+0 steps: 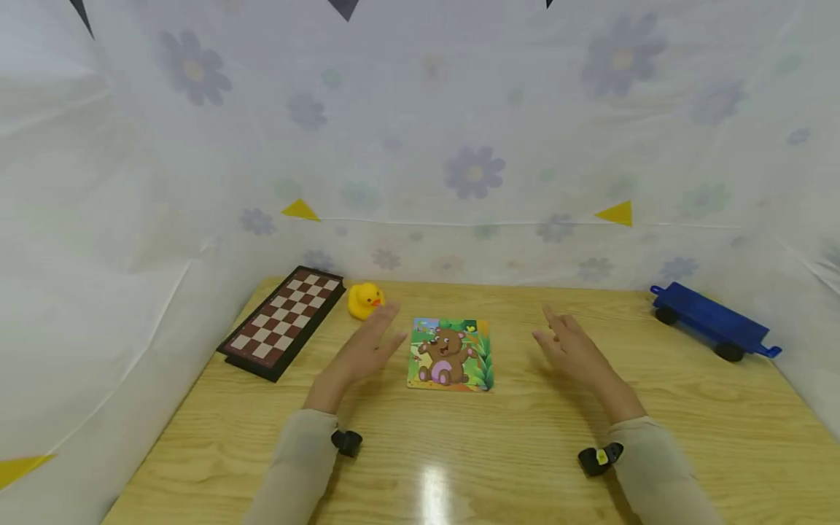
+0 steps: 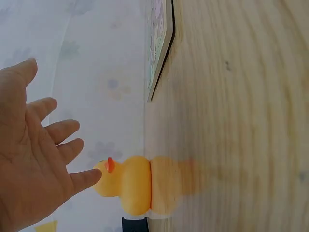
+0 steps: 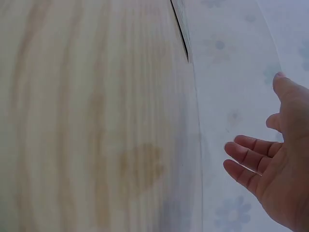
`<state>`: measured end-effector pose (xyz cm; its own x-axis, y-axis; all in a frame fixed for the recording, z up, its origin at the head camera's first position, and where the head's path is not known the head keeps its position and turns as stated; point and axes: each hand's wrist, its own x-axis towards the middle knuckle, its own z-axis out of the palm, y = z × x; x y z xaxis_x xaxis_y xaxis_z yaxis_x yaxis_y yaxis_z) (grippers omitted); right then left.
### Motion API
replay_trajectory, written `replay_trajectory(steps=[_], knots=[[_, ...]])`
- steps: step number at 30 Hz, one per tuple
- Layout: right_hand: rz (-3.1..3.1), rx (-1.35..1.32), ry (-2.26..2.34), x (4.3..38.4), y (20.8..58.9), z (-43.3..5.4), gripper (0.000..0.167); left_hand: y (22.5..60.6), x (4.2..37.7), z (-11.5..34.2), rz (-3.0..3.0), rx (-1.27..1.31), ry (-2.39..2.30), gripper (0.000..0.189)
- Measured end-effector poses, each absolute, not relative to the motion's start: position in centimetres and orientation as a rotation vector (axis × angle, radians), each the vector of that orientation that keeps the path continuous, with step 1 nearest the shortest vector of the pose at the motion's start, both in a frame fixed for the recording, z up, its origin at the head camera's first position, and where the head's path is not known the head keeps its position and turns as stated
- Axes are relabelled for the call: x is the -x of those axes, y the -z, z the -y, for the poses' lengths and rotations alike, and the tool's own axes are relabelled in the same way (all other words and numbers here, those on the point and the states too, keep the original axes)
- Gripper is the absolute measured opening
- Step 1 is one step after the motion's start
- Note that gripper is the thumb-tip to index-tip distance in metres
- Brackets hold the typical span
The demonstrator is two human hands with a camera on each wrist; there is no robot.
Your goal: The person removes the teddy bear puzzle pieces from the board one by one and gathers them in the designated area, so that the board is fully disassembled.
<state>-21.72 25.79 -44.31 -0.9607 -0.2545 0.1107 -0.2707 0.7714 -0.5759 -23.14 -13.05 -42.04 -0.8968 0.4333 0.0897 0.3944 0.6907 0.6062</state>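
Observation:
A square picture board point(image 1: 450, 355) with a cartoon bear lies flat on the wooden table, between the two hands. To its left, my left hand point(image 1: 364, 352) hovers over the table with fingers spread and holds nothing. Its fingertips overlap the yellow rubber duck point(image 1: 364, 300) in the head view; the left wrist view shows the duck point(image 2: 136, 185) just past the little finger. On the board's other side, my right hand point(image 1: 572, 348) is raised, palm turned inward and fingers relaxed. Nothing is in it, as the right hand point(image 3: 275, 159) in its wrist view confirms.
A folded chessboard point(image 1: 285, 321) with brown and cream squares lies at the table's left edge. Near the right edge stands a blue toy trailer point(image 1: 712, 321) with black wheels. A flower-print white sheet point(image 1: 420, 131) hangs behind and beside the table point(image 1: 499, 452).

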Motion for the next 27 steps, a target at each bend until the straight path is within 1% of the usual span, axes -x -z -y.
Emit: replay_trajectory(steps=[5,13,20,27], knots=[[2.914,-0.490,-1.030,22.4,44.9,-24.4,0.067,42.4,23.7,12.4,-2.693,-0.680,-1.083,0.059],[2.870,-0.608,-1.062,23.7,45.4,-21.5,0.064,43.5,24.5,11.6,-2.535,-0.602,-1.063,0.064],[2.872,-0.718,-1.113,24.8,45.5,-18.9,0.060,43.9,24.7,10.8,-2.555,-0.560,-0.858,0.066],[2.873,-0.829,-1.195,26.0,45.6,-16.4,0.061,43.8,25.1,10.1,-2.556,-0.488,-0.639,0.068]])
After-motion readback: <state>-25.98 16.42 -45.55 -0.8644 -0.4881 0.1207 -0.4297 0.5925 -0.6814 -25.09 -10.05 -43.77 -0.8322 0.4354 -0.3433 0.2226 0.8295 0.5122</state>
